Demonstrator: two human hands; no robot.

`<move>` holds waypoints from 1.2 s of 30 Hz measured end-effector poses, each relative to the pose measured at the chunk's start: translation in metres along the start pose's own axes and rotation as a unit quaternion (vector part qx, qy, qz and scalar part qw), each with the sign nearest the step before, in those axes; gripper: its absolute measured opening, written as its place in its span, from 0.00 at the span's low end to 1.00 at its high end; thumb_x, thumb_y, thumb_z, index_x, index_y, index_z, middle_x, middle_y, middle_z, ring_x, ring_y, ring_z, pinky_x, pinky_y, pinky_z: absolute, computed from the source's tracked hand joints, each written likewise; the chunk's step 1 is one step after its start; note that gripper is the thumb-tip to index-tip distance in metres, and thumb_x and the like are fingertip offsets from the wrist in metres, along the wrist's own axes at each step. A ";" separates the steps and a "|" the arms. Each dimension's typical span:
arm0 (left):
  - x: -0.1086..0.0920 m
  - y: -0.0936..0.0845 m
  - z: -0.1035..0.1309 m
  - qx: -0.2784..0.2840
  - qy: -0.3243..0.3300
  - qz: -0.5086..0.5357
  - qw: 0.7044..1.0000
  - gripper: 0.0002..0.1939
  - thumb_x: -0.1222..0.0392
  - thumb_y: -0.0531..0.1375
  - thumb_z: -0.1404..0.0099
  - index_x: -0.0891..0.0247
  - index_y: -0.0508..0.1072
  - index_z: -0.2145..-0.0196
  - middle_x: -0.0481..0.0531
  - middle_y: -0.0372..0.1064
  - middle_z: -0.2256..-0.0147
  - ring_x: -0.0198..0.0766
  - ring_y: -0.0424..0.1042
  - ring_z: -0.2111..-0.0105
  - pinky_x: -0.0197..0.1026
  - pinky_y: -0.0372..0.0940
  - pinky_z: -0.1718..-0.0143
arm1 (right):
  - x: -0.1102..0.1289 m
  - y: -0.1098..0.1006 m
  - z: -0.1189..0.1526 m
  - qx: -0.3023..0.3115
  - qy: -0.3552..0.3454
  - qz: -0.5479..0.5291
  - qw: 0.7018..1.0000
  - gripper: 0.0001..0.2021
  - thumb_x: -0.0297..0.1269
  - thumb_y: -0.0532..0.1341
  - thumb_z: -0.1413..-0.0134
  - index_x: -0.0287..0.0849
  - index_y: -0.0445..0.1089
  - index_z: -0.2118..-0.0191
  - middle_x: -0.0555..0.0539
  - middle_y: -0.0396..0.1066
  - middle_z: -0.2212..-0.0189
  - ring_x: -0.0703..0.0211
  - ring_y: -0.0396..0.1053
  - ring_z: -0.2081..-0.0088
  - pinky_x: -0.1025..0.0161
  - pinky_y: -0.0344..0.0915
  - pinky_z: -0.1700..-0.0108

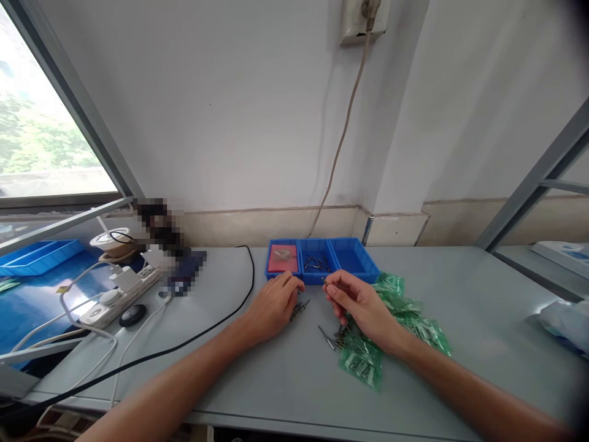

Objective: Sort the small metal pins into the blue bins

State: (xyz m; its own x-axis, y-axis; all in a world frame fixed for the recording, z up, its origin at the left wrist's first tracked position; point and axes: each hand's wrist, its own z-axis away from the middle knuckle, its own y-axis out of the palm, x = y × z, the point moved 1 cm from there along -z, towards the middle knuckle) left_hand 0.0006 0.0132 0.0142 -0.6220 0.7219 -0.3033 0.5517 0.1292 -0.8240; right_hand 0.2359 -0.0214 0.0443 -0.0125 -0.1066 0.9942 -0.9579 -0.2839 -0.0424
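My right hand (356, 301) pinches a small brass-coloured metal piece (324, 281) between thumb and fingertips, just in front of the blue bins. To its left, my left hand (275, 304) rests low over the table with its fingers curled; what they hold, if anything, is hidden. Several thin metal pins (300, 310) lie against that hand's right side. More loose metal pins (327, 339) are under and in front of my right hand. Green plastic bags of metal parts (361, 362) lie beside and beneath my right wrist, with more green bags (418, 322) behind it.
Three joined blue bins (352, 261) stand at the back: a red packet (282, 259) in the left, metal pins (316, 264) in the middle. A black cable (209, 328) crosses the table's left side, near a power strip (117, 298) and a black round object (132, 315).
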 end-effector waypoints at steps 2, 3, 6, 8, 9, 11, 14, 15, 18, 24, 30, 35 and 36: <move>0.000 0.000 0.000 0.001 -0.002 0.002 1.000 0.13 0.68 0.47 0.20 0.59 0.70 0.50 0.53 0.69 0.56 0.42 0.72 0.58 0.44 0.67 0.53 | -0.003 0.000 0.000 0.000 -0.033 0.061 0.998 0.16 0.56 0.62 0.29 0.48 0.71 0.57 0.54 0.66 0.74 0.60 0.65 0.73 0.63 0.66 0.71; 0.000 -0.001 0.000 0.002 -0.003 0.003 1.000 0.13 0.68 0.47 0.20 0.59 0.70 0.50 0.53 0.69 0.56 0.42 0.72 0.59 0.44 0.67 0.53 | -0.004 0.000 0.000 -0.002 -0.046 0.083 0.995 0.15 0.54 0.62 0.28 0.48 0.71 0.56 0.54 0.67 0.73 0.60 0.66 0.73 0.62 0.68 0.71; -0.002 -0.002 0.000 0.006 -0.009 0.006 1.000 0.13 0.69 0.48 0.21 0.59 0.70 0.50 0.53 0.69 0.55 0.41 0.71 0.60 0.43 0.67 0.54 | -0.005 0.000 0.001 -0.014 -0.074 0.118 0.990 0.12 0.51 0.62 0.28 0.49 0.72 0.56 0.52 0.67 0.69 0.60 0.66 0.71 0.62 0.69 0.70; -0.002 -0.003 0.000 0.007 -0.008 0.006 1.000 0.13 0.69 0.48 0.21 0.59 0.70 0.49 0.53 0.68 0.55 0.41 0.72 0.60 0.43 0.67 0.54 | -0.004 0.000 0.001 -0.018 -0.082 0.122 0.989 0.11 0.50 0.64 0.30 0.49 0.73 0.58 0.52 0.67 0.67 0.60 0.65 0.70 0.63 0.69 0.70; -0.003 -0.003 0.000 0.006 -0.007 0.006 1.000 0.13 0.69 0.48 0.21 0.59 0.69 0.49 0.53 0.68 0.54 0.41 0.72 0.59 0.43 0.67 0.54 | -0.004 0.000 0.001 -0.019 -0.081 0.118 0.990 0.11 0.50 0.65 0.31 0.48 0.73 0.58 0.52 0.67 0.67 0.60 0.65 0.70 0.63 0.69 0.71; -0.003 -0.003 0.000 0.003 -0.004 0.008 1.000 0.13 0.69 0.47 0.21 0.60 0.69 0.50 0.54 0.68 0.54 0.41 0.72 0.59 0.43 0.68 0.54 | -0.003 -0.001 0.000 -0.019 -0.068 0.097 0.993 0.12 0.51 0.67 0.33 0.48 0.72 0.59 0.52 0.66 0.68 0.60 0.64 0.71 0.63 0.68 0.72; -0.002 -0.002 -0.001 0.000 0.001 0.010 1.000 0.14 0.69 0.47 0.20 0.59 0.70 0.49 0.54 0.68 0.54 0.41 0.73 0.59 0.43 0.69 0.53 | -0.002 -0.002 -0.002 -0.026 -0.030 0.052 0.998 0.15 0.55 0.67 0.34 0.48 0.71 0.59 0.55 0.64 0.74 0.61 0.63 0.75 0.63 0.67 0.72; -0.001 -0.002 -0.001 -0.001 0.005 0.010 1.000 0.14 0.69 0.47 0.20 0.59 0.70 0.49 0.54 0.68 0.54 0.41 0.73 0.58 0.43 0.69 0.53 | -0.002 -0.002 -0.003 -0.035 -0.017 0.037 0.999 0.17 0.56 0.67 0.35 0.48 0.72 0.58 0.55 0.64 0.75 0.62 0.63 0.75 0.63 0.66 0.72; 0.002 0.000 -0.001 -0.011 0.020 0.009 1.000 0.15 0.68 0.48 0.19 0.59 0.70 0.45 0.55 0.68 0.53 0.41 0.73 0.57 0.43 0.70 0.52 | -0.002 -0.006 -0.006 -0.077 0.013 -0.008 0.997 0.20 0.59 0.69 0.39 0.46 0.74 0.58 0.54 0.67 0.72 0.63 0.63 0.76 0.63 0.65 0.73; 0.002 0.001 0.000 -0.019 0.020 0.011 1.000 0.12 0.67 0.50 0.19 0.59 0.71 0.45 0.56 0.71 0.52 0.43 0.74 0.54 0.45 0.70 0.51 | -0.009 -0.019 -0.012 -0.154 0.058 -0.046 0.985 0.18 0.55 0.73 0.43 0.45 0.79 0.59 0.50 0.73 0.69 0.64 0.63 0.76 0.62 0.64 0.75; -0.002 -0.003 -0.001 -0.011 0.000 0.035 0.999 0.08 0.68 0.53 0.20 0.59 0.70 0.51 0.54 0.72 0.53 0.42 0.74 0.54 0.43 0.69 0.51 | -0.011 -0.021 -0.014 -0.151 0.063 -0.064 0.984 0.17 0.50 0.74 0.42 0.48 0.82 0.51 0.43 0.81 0.51 0.59 0.69 0.71 0.59 0.72 0.71; 0.000 0.000 0.000 -0.011 -0.019 0.083 0.996 0.06 0.67 0.55 0.22 0.60 0.71 0.54 0.52 0.72 0.55 0.41 0.73 0.55 0.43 0.67 0.51 | -0.006 -0.016 -0.014 -0.137 0.027 -0.040 0.989 0.21 0.51 0.72 0.40 0.49 0.78 0.45 0.42 0.78 0.44 0.58 0.74 0.68 0.59 0.74 0.69; 0.001 0.000 -0.001 -0.014 -0.033 0.103 0.994 0.05 0.66 0.56 0.22 0.60 0.71 0.55 0.52 0.73 0.56 0.41 0.73 0.57 0.42 0.67 0.53 | -0.006 -0.016 -0.013 -0.136 0.015 -0.019 0.990 0.21 0.51 0.72 0.40 0.48 0.77 0.45 0.42 0.78 0.45 0.58 0.73 0.68 0.59 0.74 0.70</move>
State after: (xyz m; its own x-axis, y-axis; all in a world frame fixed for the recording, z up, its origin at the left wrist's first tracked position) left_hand 0.0007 0.0145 0.0139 -0.5290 0.6885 -0.4961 0.6857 0.0023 -0.7279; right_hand 0.2471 -0.0036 0.0405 0.0205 -0.0703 0.9973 -0.9996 -0.0199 0.0192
